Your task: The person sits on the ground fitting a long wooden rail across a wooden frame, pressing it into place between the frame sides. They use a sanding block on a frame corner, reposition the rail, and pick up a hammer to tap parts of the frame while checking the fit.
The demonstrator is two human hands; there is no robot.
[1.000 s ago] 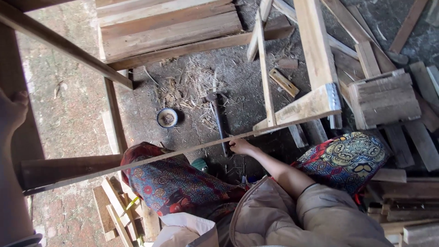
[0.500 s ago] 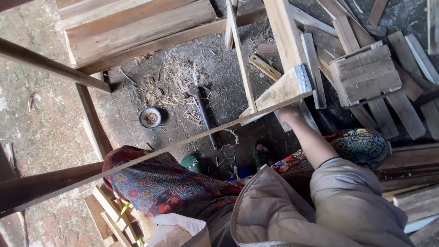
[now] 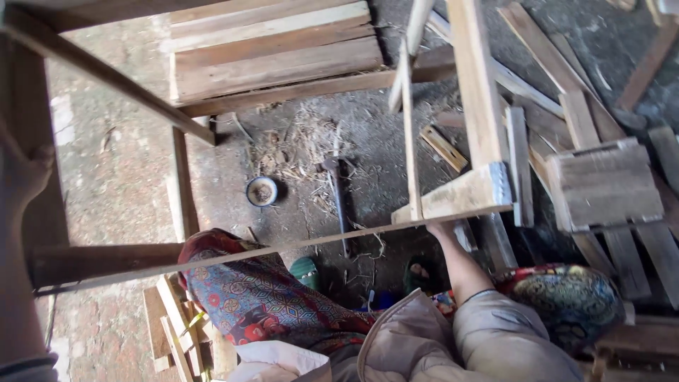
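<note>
Two hands on a rough timber frame, seen from above a seated person.

- Right hand [image 3: 440,228], at about 3 o'clock from picture centre, reaches up to the near end of a thin slat [image 3: 269,249]. It meets the slat where it passes under a pale crosspiece [image 3: 463,194]. The fingers are tucked behind the wood, so I cannot tell whether they grip or only press.
- Left hand [image 3: 25,173], far out at 9 o'clock, lies against a dark upright board [image 3: 44,212]. The thumb shows, but I cannot tell the grip.
- The slat runs long and slightly tilted from 8 o'clock, near the dark board, across the lap to the right hand.
- On the dirt floor [image 3: 127,177], a hammer [image 3: 338,201] lies beyond the slat toward 12 o'clock, touched by neither hand. A small round dish [image 3: 262,191] sits at its 9 o'clock, amid straw.
- A slatted pallet [image 3: 276,56] lies at 11 o'clock, and a small plank box [image 3: 605,187] at 3 o'clock among loose boards.

Judgement: the slat is being lined up against the frame, with both ends steadied. A next move would call for holding the right end flush under the crosspiece. One hand would have to come free to bring the hammer in, since it is well apart.
</note>
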